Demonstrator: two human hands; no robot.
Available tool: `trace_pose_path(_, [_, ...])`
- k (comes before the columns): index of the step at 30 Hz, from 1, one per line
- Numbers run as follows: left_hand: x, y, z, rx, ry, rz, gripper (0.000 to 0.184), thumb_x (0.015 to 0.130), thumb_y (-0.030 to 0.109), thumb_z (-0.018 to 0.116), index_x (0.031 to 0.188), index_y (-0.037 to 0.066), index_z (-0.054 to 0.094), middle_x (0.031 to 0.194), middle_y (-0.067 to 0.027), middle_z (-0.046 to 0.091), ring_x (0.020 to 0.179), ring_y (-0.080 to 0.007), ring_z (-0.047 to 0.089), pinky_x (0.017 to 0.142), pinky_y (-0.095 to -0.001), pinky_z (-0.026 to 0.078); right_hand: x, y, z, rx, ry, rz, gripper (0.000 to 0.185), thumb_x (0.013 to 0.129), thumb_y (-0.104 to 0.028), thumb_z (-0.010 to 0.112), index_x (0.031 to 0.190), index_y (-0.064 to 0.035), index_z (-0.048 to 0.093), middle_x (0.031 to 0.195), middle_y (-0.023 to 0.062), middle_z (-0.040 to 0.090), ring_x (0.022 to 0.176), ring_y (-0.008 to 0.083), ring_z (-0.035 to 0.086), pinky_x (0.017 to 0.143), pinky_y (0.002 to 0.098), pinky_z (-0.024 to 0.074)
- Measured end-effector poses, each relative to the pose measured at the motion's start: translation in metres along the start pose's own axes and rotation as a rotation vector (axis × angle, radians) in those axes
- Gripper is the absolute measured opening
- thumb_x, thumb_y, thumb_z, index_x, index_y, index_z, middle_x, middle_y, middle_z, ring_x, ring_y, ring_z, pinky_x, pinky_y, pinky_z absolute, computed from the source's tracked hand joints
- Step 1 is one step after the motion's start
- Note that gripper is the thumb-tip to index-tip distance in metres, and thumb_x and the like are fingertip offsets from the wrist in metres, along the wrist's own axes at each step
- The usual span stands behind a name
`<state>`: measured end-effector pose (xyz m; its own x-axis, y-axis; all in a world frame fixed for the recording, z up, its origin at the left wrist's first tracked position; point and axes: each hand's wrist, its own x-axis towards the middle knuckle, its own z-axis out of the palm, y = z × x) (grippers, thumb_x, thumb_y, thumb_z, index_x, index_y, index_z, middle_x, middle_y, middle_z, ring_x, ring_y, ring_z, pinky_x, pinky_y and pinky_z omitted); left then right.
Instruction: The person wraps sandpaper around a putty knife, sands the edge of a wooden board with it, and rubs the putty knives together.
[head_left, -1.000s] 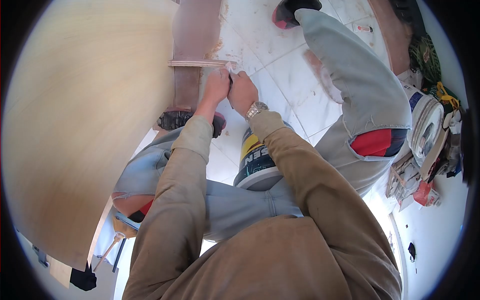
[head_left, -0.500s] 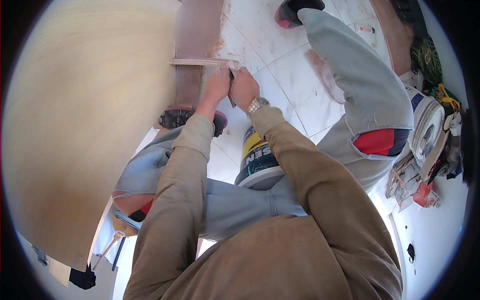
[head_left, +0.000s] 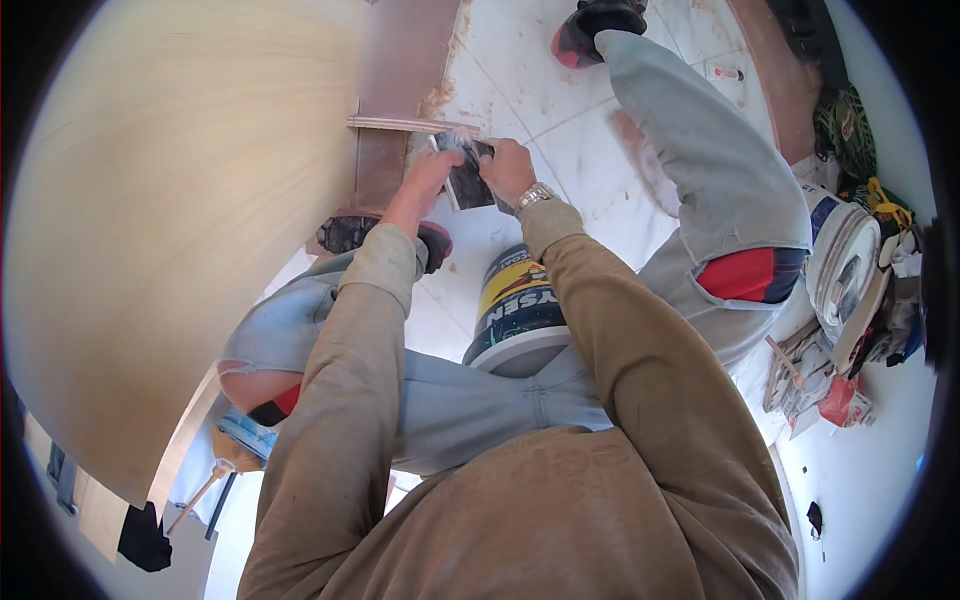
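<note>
Both of my hands grip a dark, flat rectangular piece (head_left: 468, 182) with pale smears on its face; I cannot make out its exact kind. My left hand (head_left: 428, 178) is closed on its left side. On the opposite side, my right hand (head_left: 509, 172), with a metal watch at the wrist, has its fingers closed on it. The piece's far end is at the end of a thin layered wooden edge (head_left: 410, 124), with a whitish blur there; whether they touch is unclear. Close to my left side stands a large pale wooden panel (head_left: 200, 190).
A paint bucket (head_left: 520, 305) stands between my legs on the dusty tiled floor (head_left: 570, 150). To the right are a white bucket (head_left: 845, 265) and piled papers and bags (head_left: 810, 385). A small tube (head_left: 727, 74) lies on the floor ahead. My shoes flank the work area.
The dark piece has turned from nearly edge-on to showing its broad face. My hands have moved apart slightly, the right one to the right, both still holding it.
</note>
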<state>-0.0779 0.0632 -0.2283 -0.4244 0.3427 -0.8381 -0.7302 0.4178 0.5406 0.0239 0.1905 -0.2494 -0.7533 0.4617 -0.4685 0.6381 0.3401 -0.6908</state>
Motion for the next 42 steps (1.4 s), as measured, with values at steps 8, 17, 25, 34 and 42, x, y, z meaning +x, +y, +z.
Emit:
trace_pose_path(8, [0.007, 0.037, -0.025, 0.284, -0.053, -0.058, 0.031, 0.08, 0.005, 0.064, 0.111, -0.001, 0.067, 0.095, -0.0093, 0.07, 0.086, -0.0199, 0.067, 0.076, -0.0353, 0.052, -0.009, -0.025, -0.015, -0.292, -0.046, -0.207, 0.035, 0.083, -0.009, 0.061, 0.117, -0.0074, 0.07, 0.109, 0.0164, 0.063, 0.105, 0.0347, 0.06, 0.087, 0.0444, 0.0549])
trace_pose_path(17, [0.046, 0.016, -0.042, 0.365, -0.002, 0.01, 0.046, 0.093, 0.025, 0.06, 0.123, -0.01, 0.063, 0.12, -0.0221, 0.068, 0.107, -0.031, 0.066, 0.092, -0.0398, 0.049, -0.035, -0.04, 0.005, -0.327, -0.095, -0.321, 0.053, 0.075, -0.002, 0.069, 0.127, -0.0009, 0.06, 0.115, 0.0143, 0.058, 0.111, 0.0329, 0.056, 0.09, 0.0419, 0.0544])
trace_pose_path(25, [0.036, 0.034, -0.028, 0.836, 0.099, 0.261, 0.05, 0.099, 0.033, 0.049, 0.12, -0.011, 0.062, 0.117, -0.0364, 0.063, 0.114, -0.0486, 0.061, 0.098, -0.0492, 0.047, -0.037, -0.049, 0.008, -0.252, -0.072, -0.248, 0.057, 0.073, -0.004, 0.072, 0.127, 0.0032, 0.056, 0.116, 0.0177, 0.055, 0.111, 0.0359, 0.056, 0.091, 0.0434, 0.0546])
trace_pose_path(34, [-0.015, 0.01, 0.025, 0.749, 0.348, 0.422, 0.042, 0.1, 0.037, 0.047, 0.105, -0.003, 0.062, 0.098, -0.0326, 0.068, 0.095, -0.0522, 0.064, 0.083, -0.0573, 0.049, -0.016, -0.02, 0.016, -0.094, 0.01, -0.148, 0.038, 0.083, -0.007, 0.065, 0.119, 0.0019, 0.062, 0.108, 0.0213, 0.059, 0.101, 0.0404, 0.06, 0.086, 0.0478, 0.0533])
trace_pose_path(42, [0.005, -0.014, 0.024, 0.675, 0.323, 0.457, 0.054, 0.107, 0.044, 0.036, 0.109, -0.002, 0.063, 0.104, -0.0313, 0.068, 0.102, -0.0501, 0.063, 0.087, -0.0538, 0.048, -0.025, -0.025, 0.014, 0.002, 0.039, -0.094, 0.029, 0.088, -0.006, 0.057, 0.113, 0.0008, 0.067, 0.1, 0.0212, 0.062, 0.098, 0.0401, 0.062, 0.086, 0.0469, 0.0529])
